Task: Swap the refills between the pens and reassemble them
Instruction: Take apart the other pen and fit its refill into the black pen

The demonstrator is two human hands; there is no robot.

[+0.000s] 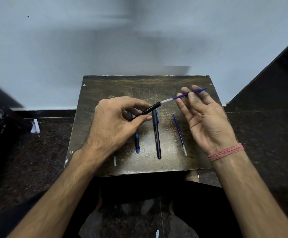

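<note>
My left hand (115, 124) grips a black pen barrel (149, 109) above the small dark table (105, 86), its open end pointing up and right. My right hand (207, 121) pinches a blue refill (184, 95) between thumb and fingers; the refill's clear end sits just outside the barrel's mouth. On the table lie a capped black pen (157, 134) in the middle, a second blue refill (180, 134) to its right, and a short blue pen piece (137, 143) to its left. A third refill end (115, 160) pokes out from under my left wrist.
The table stands against a pale wall, on a dark speckled floor. A white scrap of paper (35, 126) lies on the floor at the left. My knees and feet are below the table's near edge.
</note>
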